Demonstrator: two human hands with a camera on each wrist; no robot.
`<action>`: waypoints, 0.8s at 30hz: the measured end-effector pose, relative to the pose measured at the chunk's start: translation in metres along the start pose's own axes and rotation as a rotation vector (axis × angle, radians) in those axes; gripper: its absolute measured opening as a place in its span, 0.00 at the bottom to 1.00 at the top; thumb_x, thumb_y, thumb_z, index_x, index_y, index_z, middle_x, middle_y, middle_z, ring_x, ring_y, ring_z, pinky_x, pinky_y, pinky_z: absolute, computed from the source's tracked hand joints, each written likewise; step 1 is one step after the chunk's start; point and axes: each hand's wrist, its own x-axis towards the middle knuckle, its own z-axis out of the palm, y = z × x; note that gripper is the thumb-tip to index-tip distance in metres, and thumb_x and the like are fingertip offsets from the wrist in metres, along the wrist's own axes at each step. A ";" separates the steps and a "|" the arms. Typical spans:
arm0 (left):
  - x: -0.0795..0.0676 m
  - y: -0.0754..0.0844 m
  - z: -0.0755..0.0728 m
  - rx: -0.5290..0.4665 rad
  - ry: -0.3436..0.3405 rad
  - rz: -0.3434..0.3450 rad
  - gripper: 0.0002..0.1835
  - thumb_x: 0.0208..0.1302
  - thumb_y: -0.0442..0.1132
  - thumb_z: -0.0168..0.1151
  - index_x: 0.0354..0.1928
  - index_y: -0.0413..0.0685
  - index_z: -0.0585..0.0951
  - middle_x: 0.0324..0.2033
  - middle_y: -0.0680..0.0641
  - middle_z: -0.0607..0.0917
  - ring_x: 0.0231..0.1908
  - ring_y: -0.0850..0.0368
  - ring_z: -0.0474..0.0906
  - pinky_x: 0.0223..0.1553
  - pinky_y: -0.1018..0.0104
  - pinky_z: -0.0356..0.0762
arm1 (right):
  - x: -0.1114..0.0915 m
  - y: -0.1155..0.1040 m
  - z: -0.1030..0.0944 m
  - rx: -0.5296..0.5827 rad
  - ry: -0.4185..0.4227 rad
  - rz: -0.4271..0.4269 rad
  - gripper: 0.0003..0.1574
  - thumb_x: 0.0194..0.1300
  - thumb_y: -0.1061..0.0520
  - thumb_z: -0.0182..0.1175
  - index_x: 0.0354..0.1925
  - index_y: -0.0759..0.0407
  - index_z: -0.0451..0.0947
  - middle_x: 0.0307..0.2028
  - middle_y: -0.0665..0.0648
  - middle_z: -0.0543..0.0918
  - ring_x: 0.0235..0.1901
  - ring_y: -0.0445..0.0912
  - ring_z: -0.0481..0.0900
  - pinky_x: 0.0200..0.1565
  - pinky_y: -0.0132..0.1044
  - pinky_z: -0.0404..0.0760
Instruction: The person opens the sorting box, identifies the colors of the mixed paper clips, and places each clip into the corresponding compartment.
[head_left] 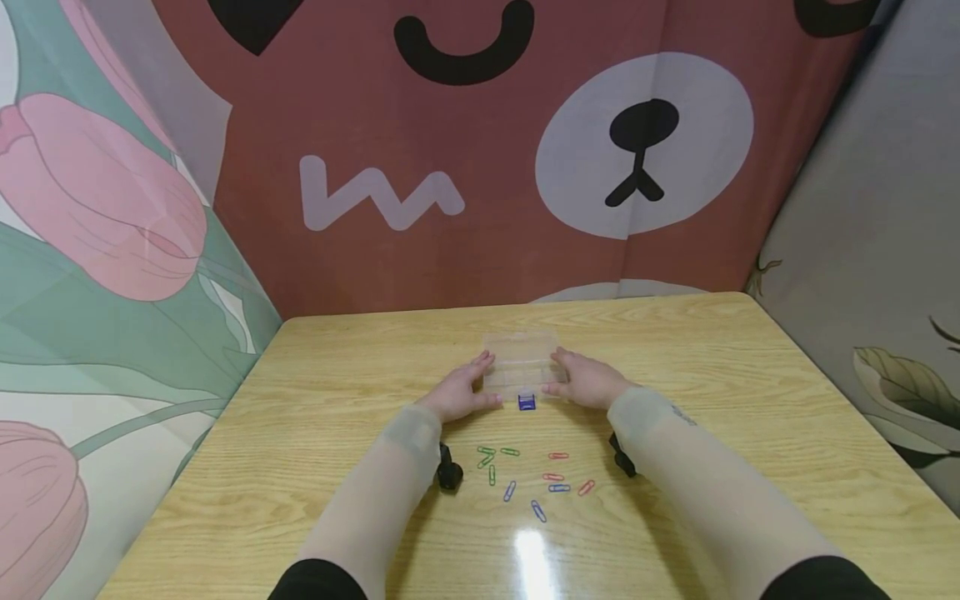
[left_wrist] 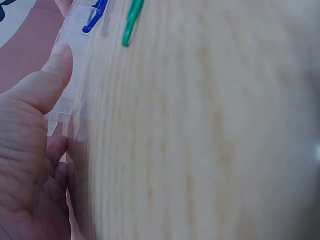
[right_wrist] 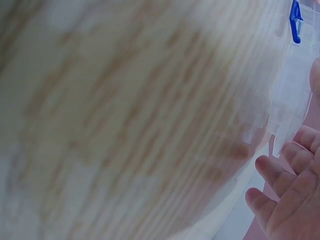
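A clear plastic box point(head_left: 517, 379) with a blue latch point(head_left: 527, 402) at its front sits toward the back of the wooden table. My left hand point(head_left: 461, 392) is at its left side, thumb toward the front corner and fingers reaching along to the back. On the opposite side, my right hand point(head_left: 591, 379) mirrors this, its thumb by the front right corner. The left wrist view shows the left thumb point(left_wrist: 59, 70) overlapping the clear wall. Fairly loose, spread fingers point(right_wrist: 272, 175) of the right hand appear beside the box in the right wrist view.
Between my forearms lie loose paper clips on the table point(head_left: 337, 417): several green ones point(head_left: 510, 452), red ones point(head_left: 553, 477) and blue ones point(head_left: 538, 511). A brown printed cloth point(head_left: 375, 267) hangs behind the table's far edge, with patterned cloths at both sides.
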 end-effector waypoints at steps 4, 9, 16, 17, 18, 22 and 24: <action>-0.001 0.001 0.000 -0.005 0.000 -0.007 0.43 0.50 0.60 0.56 0.65 0.58 0.50 0.64 0.59 0.45 0.62 0.57 0.43 0.58 0.57 0.44 | 0.000 0.000 0.000 -0.001 0.006 0.004 0.49 0.53 0.33 0.50 0.64 0.55 0.50 0.64 0.58 0.48 0.61 0.54 0.48 0.57 0.49 0.48; -0.001 0.001 0.001 -0.025 0.000 -0.019 0.43 0.49 0.59 0.57 0.65 0.59 0.50 0.64 0.60 0.46 0.62 0.57 0.43 0.58 0.57 0.44 | -0.002 0.001 -0.001 -0.031 0.016 -0.034 0.50 0.53 0.32 0.49 0.64 0.56 0.49 0.64 0.59 0.48 0.61 0.54 0.47 0.57 0.49 0.48; 0.000 -0.002 0.002 -0.033 0.012 0.001 0.43 0.49 0.59 0.57 0.65 0.58 0.51 0.64 0.59 0.46 0.62 0.57 0.44 0.58 0.57 0.45 | -0.016 0.004 -0.014 -0.054 0.072 -0.077 0.48 0.54 0.33 0.50 0.64 0.55 0.49 0.63 0.59 0.52 0.60 0.54 0.50 0.57 0.49 0.49; 0.000 -0.002 0.002 -0.035 0.014 0.004 0.43 0.49 0.60 0.57 0.65 0.58 0.51 0.64 0.59 0.46 0.62 0.57 0.44 0.58 0.57 0.45 | -0.019 0.004 -0.016 -0.059 0.081 -0.081 0.47 0.54 0.34 0.50 0.64 0.55 0.50 0.62 0.58 0.54 0.60 0.54 0.52 0.57 0.49 0.50; 0.001 -0.003 0.002 -0.038 0.015 0.007 0.43 0.49 0.60 0.56 0.65 0.58 0.51 0.64 0.59 0.47 0.62 0.57 0.44 0.58 0.57 0.45 | -0.022 0.005 -0.018 -0.066 0.092 -0.092 0.47 0.54 0.33 0.50 0.64 0.55 0.51 0.61 0.59 0.56 0.59 0.54 0.53 0.56 0.50 0.52; 0.002 -0.005 0.004 -0.044 0.015 -0.003 0.44 0.47 0.63 0.55 0.65 0.60 0.51 0.64 0.60 0.46 0.62 0.58 0.43 0.58 0.58 0.45 | -0.036 0.004 -0.021 -0.090 0.120 -0.113 0.45 0.52 0.32 0.49 0.61 0.55 0.58 0.57 0.58 0.64 0.55 0.53 0.60 0.54 0.50 0.58; 0.003 -0.007 0.004 -0.044 0.013 -0.010 0.44 0.47 0.64 0.55 0.65 0.61 0.51 0.64 0.61 0.46 0.61 0.59 0.43 0.58 0.58 0.45 | -0.044 0.001 -0.020 -0.077 0.111 -0.120 0.44 0.51 0.32 0.51 0.59 0.54 0.61 0.55 0.57 0.66 0.54 0.53 0.62 0.53 0.50 0.60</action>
